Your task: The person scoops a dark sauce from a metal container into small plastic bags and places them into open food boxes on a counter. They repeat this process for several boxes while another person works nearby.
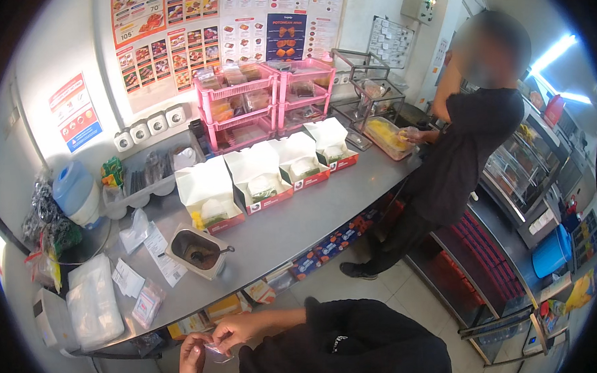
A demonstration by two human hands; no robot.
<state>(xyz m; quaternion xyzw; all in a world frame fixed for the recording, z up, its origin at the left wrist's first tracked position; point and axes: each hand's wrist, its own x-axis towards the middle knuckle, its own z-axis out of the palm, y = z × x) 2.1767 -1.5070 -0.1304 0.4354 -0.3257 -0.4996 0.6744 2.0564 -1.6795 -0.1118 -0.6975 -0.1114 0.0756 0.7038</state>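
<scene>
Low in the view, both hands are close together, off the front edge of the steel counter (261, 243). My left hand (191, 358) and my right hand (235, 332) pinch a small clear plastic bag (219, 352) between their fingertips. What the bag contains, if anything, is too small to tell. Nearest on the counter is a pink-and-white plastic packet (148, 304). Beyond it lie printed paper slips (128, 278) and a long receipt (164, 255). A steel food pan (192, 269) of brown sauce, with a utensil in it, stands to their right.
Several open takeaway boxes (271, 202) with white wrapped portions on green leaf line the counter. Behind are pink plastic racks (239, 91) and a grey divided tray (144, 195). A co-worker (456, 144) stands at right, one hand at a yellow-filled tub (397, 153). Plastic bags (93, 303) lie left.
</scene>
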